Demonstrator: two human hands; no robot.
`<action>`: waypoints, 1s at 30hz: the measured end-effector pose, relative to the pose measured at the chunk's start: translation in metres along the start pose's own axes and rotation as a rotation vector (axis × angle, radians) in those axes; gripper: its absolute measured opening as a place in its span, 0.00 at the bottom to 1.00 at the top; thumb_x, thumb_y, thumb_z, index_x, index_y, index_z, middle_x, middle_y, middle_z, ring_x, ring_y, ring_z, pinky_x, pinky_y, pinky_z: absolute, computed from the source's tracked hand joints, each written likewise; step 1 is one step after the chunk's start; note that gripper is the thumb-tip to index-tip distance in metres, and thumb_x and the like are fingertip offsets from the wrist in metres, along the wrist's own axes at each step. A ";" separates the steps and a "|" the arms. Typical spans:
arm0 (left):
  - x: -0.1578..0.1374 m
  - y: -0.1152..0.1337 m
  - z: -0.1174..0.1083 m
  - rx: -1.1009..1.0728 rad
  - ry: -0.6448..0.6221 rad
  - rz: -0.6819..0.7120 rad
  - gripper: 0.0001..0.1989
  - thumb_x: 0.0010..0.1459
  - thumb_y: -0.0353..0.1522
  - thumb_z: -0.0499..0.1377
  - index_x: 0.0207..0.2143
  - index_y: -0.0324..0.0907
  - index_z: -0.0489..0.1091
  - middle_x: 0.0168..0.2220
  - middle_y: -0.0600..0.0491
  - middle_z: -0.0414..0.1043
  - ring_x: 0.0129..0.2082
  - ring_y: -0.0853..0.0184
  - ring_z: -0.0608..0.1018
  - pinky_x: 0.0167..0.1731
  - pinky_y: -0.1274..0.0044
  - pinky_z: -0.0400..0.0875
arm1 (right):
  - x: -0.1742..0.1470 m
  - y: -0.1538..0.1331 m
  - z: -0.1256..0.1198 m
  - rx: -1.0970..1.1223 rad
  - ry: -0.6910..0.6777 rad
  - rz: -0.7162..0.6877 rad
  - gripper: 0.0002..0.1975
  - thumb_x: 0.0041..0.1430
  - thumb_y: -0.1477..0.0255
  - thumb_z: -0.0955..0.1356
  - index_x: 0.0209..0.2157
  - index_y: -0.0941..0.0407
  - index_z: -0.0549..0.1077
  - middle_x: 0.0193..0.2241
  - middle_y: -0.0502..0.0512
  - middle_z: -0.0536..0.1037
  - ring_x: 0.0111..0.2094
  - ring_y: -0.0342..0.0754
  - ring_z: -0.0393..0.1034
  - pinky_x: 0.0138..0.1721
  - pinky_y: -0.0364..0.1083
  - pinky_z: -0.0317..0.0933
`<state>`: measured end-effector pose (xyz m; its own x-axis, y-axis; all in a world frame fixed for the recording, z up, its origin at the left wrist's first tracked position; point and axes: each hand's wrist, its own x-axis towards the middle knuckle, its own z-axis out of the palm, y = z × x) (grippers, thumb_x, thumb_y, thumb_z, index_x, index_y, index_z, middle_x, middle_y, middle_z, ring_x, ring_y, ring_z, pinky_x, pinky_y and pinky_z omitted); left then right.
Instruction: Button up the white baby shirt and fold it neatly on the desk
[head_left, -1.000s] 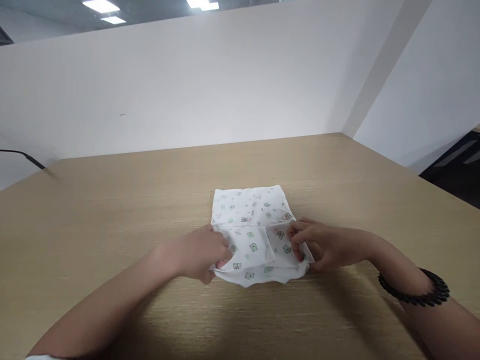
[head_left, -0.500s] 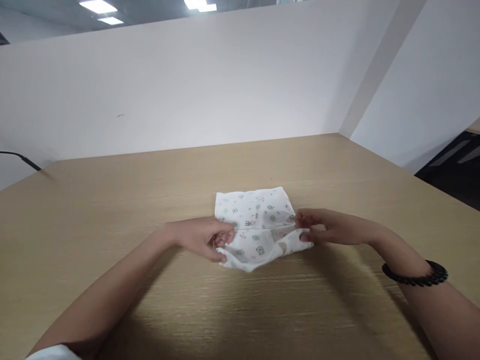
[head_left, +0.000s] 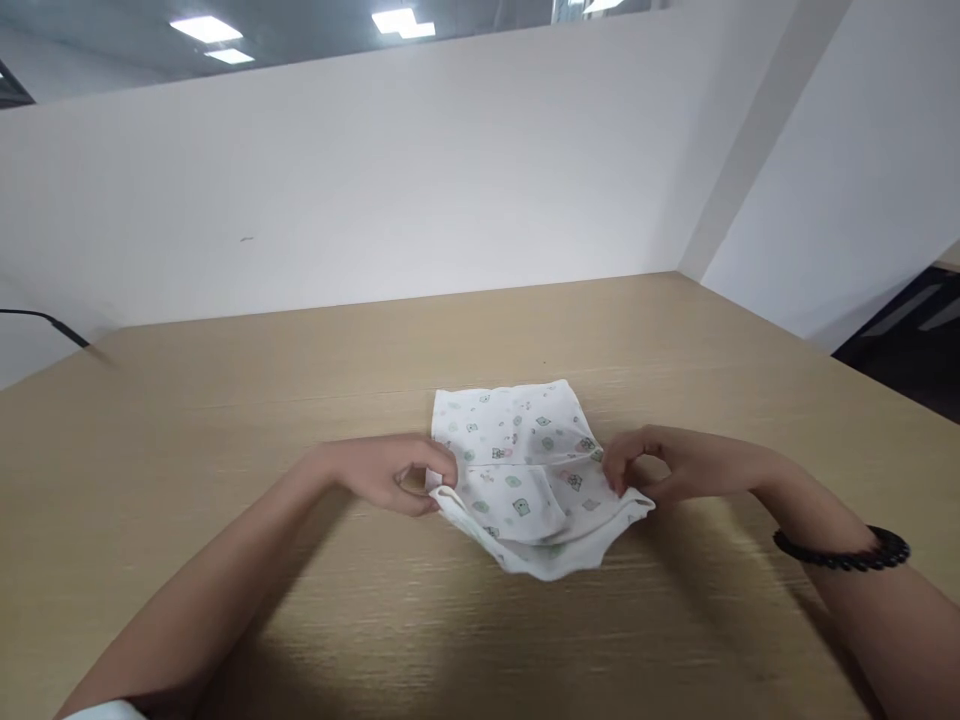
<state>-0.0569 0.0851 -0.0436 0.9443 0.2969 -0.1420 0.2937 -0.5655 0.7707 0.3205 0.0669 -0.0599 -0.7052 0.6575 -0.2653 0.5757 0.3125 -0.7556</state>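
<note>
A white cloth [head_left: 517, 440] printed with small green and pink figures lies on the wooden table, a crease running across its middle. Its near edge is lifted and sags between my hands in a curved fold. My left hand [head_left: 397, 472] pinches the near left corner between thumb and fingers. At the near right corner, my right hand [head_left: 660, 465] grips the fabric the same way, its thumb partly hidden behind the cloth. The far part of the cloth rests flat on the table.
The pale wooden table [head_left: 262, 390] spreads out on all sides of the cloth. A white partition [head_left: 450, 180] stands along the back, and another panel [head_left: 840, 180] rises at the right. A black cable [head_left: 64, 328] reaches the table's far left edge.
The near edge of the cloth has come further toward me and opened wider. My right hand has shifted slightly right with its corner; my left hand has stayed almost in place.
</note>
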 end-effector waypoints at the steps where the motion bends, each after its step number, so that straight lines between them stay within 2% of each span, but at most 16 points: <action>1: -0.003 -0.001 -0.003 -0.039 0.004 -0.002 0.05 0.60 0.28 0.57 0.39 0.40 0.71 0.37 0.50 0.73 0.38 0.65 0.74 0.41 0.76 0.68 | -0.001 0.000 -0.002 0.048 -0.003 -0.022 0.11 0.49 0.73 0.69 0.37 0.54 0.78 0.41 0.52 0.78 0.46 0.56 0.70 0.49 0.50 0.61; 4: -0.010 -0.005 -0.009 -0.158 0.074 -0.047 0.09 0.63 0.34 0.57 0.44 0.40 0.72 0.41 0.48 0.74 0.41 0.64 0.74 0.44 0.75 0.68 | -0.005 0.002 -0.007 0.189 0.030 -0.064 0.09 0.54 0.69 0.70 0.37 0.56 0.76 0.40 0.55 0.77 0.45 0.55 0.70 0.48 0.49 0.61; 7: -0.014 -0.016 -0.010 -0.321 0.251 -0.096 0.14 0.65 0.38 0.56 0.49 0.40 0.70 0.43 0.48 0.73 0.43 0.65 0.74 0.44 0.75 0.69 | -0.004 0.004 -0.007 0.291 0.105 -0.045 0.13 0.58 0.61 0.70 0.38 0.56 0.74 0.37 0.56 0.77 0.40 0.52 0.71 0.42 0.47 0.63; 9: -0.013 -0.027 -0.009 -0.442 0.354 -0.126 0.16 0.65 0.41 0.58 0.50 0.41 0.69 0.45 0.47 0.73 0.45 0.64 0.74 0.46 0.74 0.69 | 0.002 0.006 -0.004 0.353 0.166 -0.038 0.16 0.59 0.58 0.70 0.40 0.56 0.73 0.38 0.56 0.77 0.41 0.53 0.71 0.43 0.48 0.63; 12: -0.006 -0.050 -0.005 -0.651 0.498 -0.191 0.19 0.61 0.44 0.62 0.48 0.42 0.69 0.44 0.48 0.73 0.43 0.64 0.75 0.46 0.73 0.70 | 0.016 0.012 0.005 0.464 0.286 -0.015 0.21 0.58 0.54 0.70 0.42 0.56 0.72 0.39 0.58 0.77 0.42 0.53 0.71 0.44 0.49 0.64; 16: 0.006 -0.077 0.002 -0.836 0.706 -0.264 0.24 0.54 0.46 0.66 0.46 0.43 0.66 0.44 0.48 0.74 0.38 0.65 0.77 0.39 0.74 0.73 | 0.036 0.025 0.016 0.539 0.508 0.101 0.23 0.56 0.51 0.69 0.39 0.57 0.73 0.32 0.55 0.76 0.31 0.48 0.70 0.34 0.47 0.66; 18: 0.011 -0.083 0.005 -0.868 0.779 -0.314 0.22 0.54 0.45 0.66 0.43 0.42 0.65 0.43 0.47 0.74 0.39 0.65 0.77 0.39 0.74 0.73 | 0.043 0.030 0.020 0.531 0.573 0.122 0.22 0.56 0.53 0.69 0.42 0.57 0.73 0.32 0.56 0.77 0.29 0.47 0.69 0.32 0.47 0.66; 21: 0.014 -0.082 0.008 -0.867 0.828 -0.365 0.21 0.55 0.39 0.67 0.45 0.42 0.64 0.47 0.46 0.72 0.44 0.63 0.76 0.44 0.72 0.72 | 0.050 0.035 0.023 0.527 0.616 0.101 0.23 0.52 0.59 0.72 0.46 0.56 0.73 0.38 0.58 0.78 0.33 0.48 0.71 0.32 0.47 0.67; 24: 0.014 -0.078 0.010 -0.833 0.831 -0.377 0.27 0.52 0.32 0.69 0.50 0.44 0.59 0.51 0.46 0.69 0.47 0.63 0.75 0.46 0.71 0.72 | 0.056 0.039 0.028 0.544 0.695 0.069 0.25 0.46 0.63 0.74 0.46 0.55 0.71 0.38 0.57 0.77 0.33 0.48 0.71 0.28 0.45 0.66; 28: 0.012 -0.077 0.010 -0.811 0.838 -0.263 0.36 0.49 0.30 0.69 0.54 0.51 0.52 0.47 0.52 0.69 0.42 0.65 0.76 0.41 0.73 0.72 | 0.062 0.043 0.035 0.470 0.775 -0.046 0.25 0.48 0.64 0.72 0.49 0.53 0.68 0.35 0.52 0.76 0.27 0.45 0.68 0.26 0.44 0.65; 30: 0.012 -0.078 0.010 -0.794 0.806 -0.196 0.38 0.50 0.31 0.69 0.56 0.53 0.51 0.46 0.53 0.69 0.41 0.66 0.75 0.40 0.74 0.72 | 0.062 0.044 0.037 0.368 0.800 -0.030 0.21 0.51 0.64 0.70 0.47 0.53 0.70 0.37 0.54 0.76 0.29 0.46 0.70 0.27 0.45 0.66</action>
<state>-0.0674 0.1250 -0.1115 0.4391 0.8945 -0.0845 -0.0217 0.1046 0.9943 0.2867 0.0963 -0.1322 -0.1376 0.9787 0.1524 0.2947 0.1874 -0.9370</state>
